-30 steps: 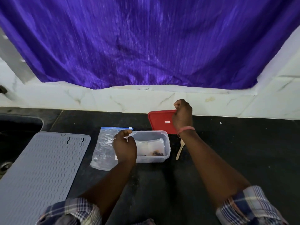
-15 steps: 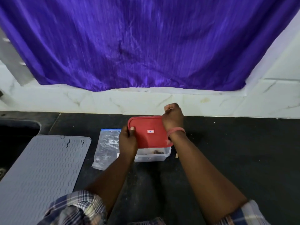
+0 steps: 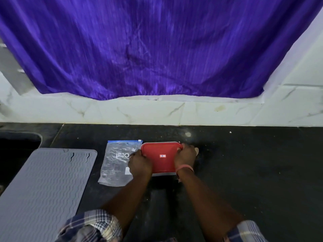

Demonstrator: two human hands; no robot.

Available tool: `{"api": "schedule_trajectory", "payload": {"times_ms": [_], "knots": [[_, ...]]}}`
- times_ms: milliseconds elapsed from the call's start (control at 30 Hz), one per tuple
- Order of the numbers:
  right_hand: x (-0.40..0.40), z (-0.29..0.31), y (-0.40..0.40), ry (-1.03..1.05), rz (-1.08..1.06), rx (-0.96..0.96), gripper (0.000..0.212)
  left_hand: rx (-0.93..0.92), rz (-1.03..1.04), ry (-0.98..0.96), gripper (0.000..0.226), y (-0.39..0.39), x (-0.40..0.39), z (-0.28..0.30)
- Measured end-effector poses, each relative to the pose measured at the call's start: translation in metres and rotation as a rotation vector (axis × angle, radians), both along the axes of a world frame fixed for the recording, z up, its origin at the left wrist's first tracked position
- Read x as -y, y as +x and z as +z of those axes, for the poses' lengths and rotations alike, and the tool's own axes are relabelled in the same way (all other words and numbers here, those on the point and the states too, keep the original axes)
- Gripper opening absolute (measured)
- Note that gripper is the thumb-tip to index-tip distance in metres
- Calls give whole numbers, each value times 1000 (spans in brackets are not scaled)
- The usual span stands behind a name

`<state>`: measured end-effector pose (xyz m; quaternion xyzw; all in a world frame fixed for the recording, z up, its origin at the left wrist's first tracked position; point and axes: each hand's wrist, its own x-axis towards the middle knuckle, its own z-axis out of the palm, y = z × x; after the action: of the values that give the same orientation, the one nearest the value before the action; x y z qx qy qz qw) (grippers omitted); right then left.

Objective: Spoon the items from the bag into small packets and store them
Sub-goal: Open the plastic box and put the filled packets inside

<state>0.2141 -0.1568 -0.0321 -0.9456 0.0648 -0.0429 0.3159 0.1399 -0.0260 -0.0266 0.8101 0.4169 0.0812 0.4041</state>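
Observation:
A red lid point(image 3: 161, 158) lies flat on top of the clear plastic container point(image 3: 164, 174), of which only a thin front edge shows. My left hand point(image 3: 139, 163) grips the lid's left edge. My right hand point(image 3: 185, 157) grips its right edge with fingers curled over the rim. A clear zip bag with a blue seal point(image 3: 117, 163) lies flat on the black counter just left of the container, partly under my left hand. The tip of a wooden spoon point(image 3: 197, 151) peeks out behind my right hand. The container's contents are hidden.
A grey ribbed silicone mat point(image 3: 45, 189) covers the counter at the left, beside a dark sink point(image 3: 17, 142). White marble tiles point(image 3: 157, 110) and a purple curtain point(image 3: 157, 49) stand behind. Black counter point(image 3: 253, 172) stretches to the right.
My right hand carried the red lid from behind the container onto it. Both hands now hold the lid's edges, and it sits level over the container.

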Motion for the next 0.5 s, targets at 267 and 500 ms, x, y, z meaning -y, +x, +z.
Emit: {"api": "schedule_trajectory", "payload": {"times_ms": [267, 500], "knots": [[0, 5, 7, 233, -14, -30, 24, 106, 73, -117, 32, 3, -4, 1], [-9, 3, 13, 232, -12, -101, 33, 123, 28, -129, 41, 14, -10, -9]]}}
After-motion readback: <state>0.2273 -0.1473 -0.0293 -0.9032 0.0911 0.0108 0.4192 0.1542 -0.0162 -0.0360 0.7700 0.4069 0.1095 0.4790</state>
